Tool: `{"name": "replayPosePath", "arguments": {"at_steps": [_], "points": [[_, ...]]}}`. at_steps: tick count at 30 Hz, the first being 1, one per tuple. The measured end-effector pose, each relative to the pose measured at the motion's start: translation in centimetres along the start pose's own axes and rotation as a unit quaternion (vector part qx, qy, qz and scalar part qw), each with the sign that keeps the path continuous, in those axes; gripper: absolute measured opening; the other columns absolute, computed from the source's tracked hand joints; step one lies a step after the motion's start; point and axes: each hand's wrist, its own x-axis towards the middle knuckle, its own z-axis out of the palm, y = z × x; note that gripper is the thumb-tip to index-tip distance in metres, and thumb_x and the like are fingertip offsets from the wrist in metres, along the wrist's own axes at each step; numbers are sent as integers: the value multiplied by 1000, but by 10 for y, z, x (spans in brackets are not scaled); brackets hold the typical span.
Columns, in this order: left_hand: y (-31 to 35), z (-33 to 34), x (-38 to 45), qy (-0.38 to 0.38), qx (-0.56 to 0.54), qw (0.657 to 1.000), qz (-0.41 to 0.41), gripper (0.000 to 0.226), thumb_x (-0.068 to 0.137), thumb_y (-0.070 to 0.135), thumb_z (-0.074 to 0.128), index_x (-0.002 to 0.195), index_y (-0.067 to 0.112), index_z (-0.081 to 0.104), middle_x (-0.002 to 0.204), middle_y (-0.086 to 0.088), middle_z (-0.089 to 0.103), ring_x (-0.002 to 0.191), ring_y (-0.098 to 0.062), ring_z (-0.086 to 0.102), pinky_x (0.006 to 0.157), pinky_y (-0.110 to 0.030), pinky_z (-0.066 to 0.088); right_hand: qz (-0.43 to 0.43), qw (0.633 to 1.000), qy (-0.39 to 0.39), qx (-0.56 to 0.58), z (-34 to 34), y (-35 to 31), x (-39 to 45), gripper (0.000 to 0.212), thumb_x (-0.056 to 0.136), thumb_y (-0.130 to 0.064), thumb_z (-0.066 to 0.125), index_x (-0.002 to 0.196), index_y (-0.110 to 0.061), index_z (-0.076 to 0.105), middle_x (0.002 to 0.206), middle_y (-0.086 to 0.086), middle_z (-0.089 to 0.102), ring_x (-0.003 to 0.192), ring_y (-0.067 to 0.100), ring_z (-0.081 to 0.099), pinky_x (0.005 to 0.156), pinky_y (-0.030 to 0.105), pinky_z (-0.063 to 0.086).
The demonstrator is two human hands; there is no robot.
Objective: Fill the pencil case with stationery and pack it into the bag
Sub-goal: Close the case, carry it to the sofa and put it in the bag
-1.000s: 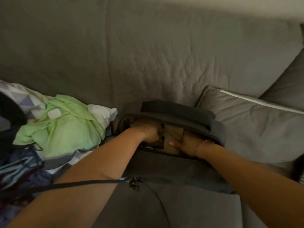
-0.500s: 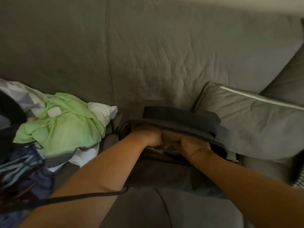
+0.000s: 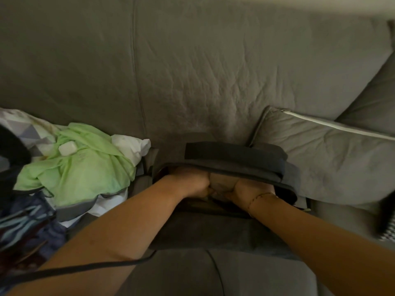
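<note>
A dark grey bag point(image 3: 233, 155) lies open on the sofa seat, its mouth facing me. Both my hands are inside the opening. My left hand point(image 3: 190, 181) and my right hand point(image 3: 250, 190) are closed on a tan pencil case point(image 3: 220, 182), which sits between them, mostly sunk into the bag. Only the case's upper face shows; its contents are hidden. The bag's front panel point(image 3: 213, 229) lies under my forearms.
A heap of clothes with a light green garment point(image 3: 79, 165) lies left of the bag. A grey cushion point(image 3: 333, 159) with white piping leans at the right. The sofa backrest point(image 3: 192, 71) rises behind. A thin black cord point(image 3: 85, 269) crosses my left forearm.
The tan pencil case has gone deeper into the bag; less of it shows. Both hands have pushed further into the opening, and the view has shifted a little.
</note>
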Motion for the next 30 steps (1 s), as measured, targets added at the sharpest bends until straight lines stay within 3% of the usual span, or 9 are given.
{"name": "replayPosePath", "arguments": {"at_steps": [4,9,12,19,21,24,25,27,30], "points": [[-2,10,10,11,14,1000,-17,41,84,43,64,121,28,57,123,-2,58,112,-26,55,96,-39,45,23,996,73,44,3,0,8,56,95,-48,45,144,-25,34,151,2,34,137,24,30,112,28,20],[-2,13,16,13,10,999,-33,47,83,50,60,126,31,53,132,-2,54,119,-28,50,102,-42,41,4,994,43,97,0,1,4,59,94,-45,50,144,-20,34,152,4,34,138,24,30,112,25,19],[0,11,16,10,12,999,-43,51,82,52,61,128,32,50,134,-2,52,122,-29,48,103,-42,39,-9,999,27,-32,-2,-2,-1,68,91,-52,50,148,-20,28,155,6,28,141,25,26,113,28,18],[-1,-19,-25,31,-31,999,16,32,94,33,51,126,30,51,128,-2,55,110,-22,54,97,-31,42,-26,990,47,-130,-14,9,-5,61,91,-50,51,143,-19,38,149,8,37,135,30,35,112,36,25],[-2,-41,-55,8,-39,999,35,33,94,35,53,126,34,53,126,4,58,112,-16,55,95,-28,43,-74,989,62,-108,-25,18,-13,44,96,-40,45,135,-19,46,143,10,45,129,29,42,110,34,30],[-14,-61,-112,-44,-158,983,80,33,93,37,56,126,38,57,125,21,60,115,4,54,97,-15,41,-179,980,-18,-83,-50,44,-51,37,96,-39,47,133,-38,47,133,-7,56,124,16,49,108,27,33],[-20,-63,-132,-22,-265,961,81,32,90,35,59,122,34,63,122,19,64,113,4,57,97,-14,43,-209,976,-34,-43,-58,56,-67,35,92,-45,53,127,-50,49,125,-13,62,118,9,55,105,25,37],[-36,-54,-159,113,-519,846,42,30,78,39,73,98,17,77,103,-1,75,97,-14,70,86,-22,54,-231,962,25,144,-69,78,-100,40,70,-71,62,107,-55,63,105,-14,72,99,2,65,93,20,48],[-66,-11,-157,316,-652,672,-157,32,87,39,62,99,10,70,104,-16,70,90,-25,68,74,-30,55,-124,873,221,416,-58,130,-109,81,45,-82,69,93,-17,74,80,3,75,74,13,69,70,17,55]]}}
